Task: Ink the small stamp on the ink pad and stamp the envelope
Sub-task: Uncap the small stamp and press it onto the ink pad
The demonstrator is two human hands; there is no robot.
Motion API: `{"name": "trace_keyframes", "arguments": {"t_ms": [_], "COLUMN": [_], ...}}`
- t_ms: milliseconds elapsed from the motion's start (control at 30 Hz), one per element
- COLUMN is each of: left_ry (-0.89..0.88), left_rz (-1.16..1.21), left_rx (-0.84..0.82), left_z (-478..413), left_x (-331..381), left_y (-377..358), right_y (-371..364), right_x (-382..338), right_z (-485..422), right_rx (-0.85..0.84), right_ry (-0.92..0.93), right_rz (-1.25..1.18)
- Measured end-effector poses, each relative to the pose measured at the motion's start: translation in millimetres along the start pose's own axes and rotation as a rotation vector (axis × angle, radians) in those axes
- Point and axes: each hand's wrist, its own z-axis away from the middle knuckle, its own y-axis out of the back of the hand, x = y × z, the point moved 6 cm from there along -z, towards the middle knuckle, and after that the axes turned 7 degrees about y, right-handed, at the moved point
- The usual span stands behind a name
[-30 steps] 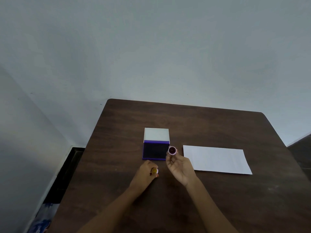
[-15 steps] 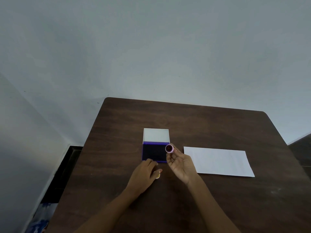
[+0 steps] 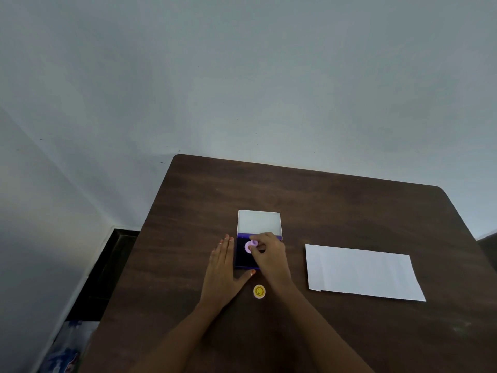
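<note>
The purple ink pad point(image 3: 243, 258) lies open mid-table, its white lid point(image 3: 259, 222) folded back behind it. My right hand point(image 3: 269, 254) pinches the small pink stamp point(image 3: 250, 246), which sits face down on the dark pad. Flat on the table against the pad's left side lies my left hand point(image 3: 222, 270), fingers apart, thumb at the pad's near edge. The stamp's yellow-topped cap point(image 3: 259, 291) rests on the table just in front of the pad. A white envelope point(image 3: 363, 271) lies to the right.
The dark wooden table point(image 3: 322, 205) stands against a grey wall, with a corner at the far left. Beside the table's left edge is a dark gap down to the floor, with a blue and white bag point(image 3: 64, 354) at the bottom left.
My right hand turned the stamp over and brought it down onto the ink pad. My left hand let go of the cap, left it on the table and moved beside the pad.
</note>
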Motion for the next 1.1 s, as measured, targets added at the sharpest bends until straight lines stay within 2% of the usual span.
{"name": "trace_keyframes", "arguments": {"t_ms": [200, 467, 900, 1100], "left_ry": [-0.040, -0.061, -0.058, -0.042], "left_rz": [-0.150, -0.203, -0.213, -0.179], "left_rx": [0.008, 0.003, 0.007, 0.004], "left_z": [-1.8, -2.1, 0.1, 0.6], "left_x": [-3.0, -4.2, -4.5, -4.9], "left_y": [-11.0, -13.5, -13.4, -13.1], "right_y": [-18.6, -30.7, -33.7, -24.5], "right_x": [-6.0, 2.0, 3.1, 7.8], "right_z": [-9.0, -10.2, -5.4, -8.7], "right_rx": [-0.067, -0.143, -0.119, -0.068], "right_ry": [0.053, 0.018, 0.012, -0.114], "right_rz": [0.109, 0.190, 0.180, 0.043]}}
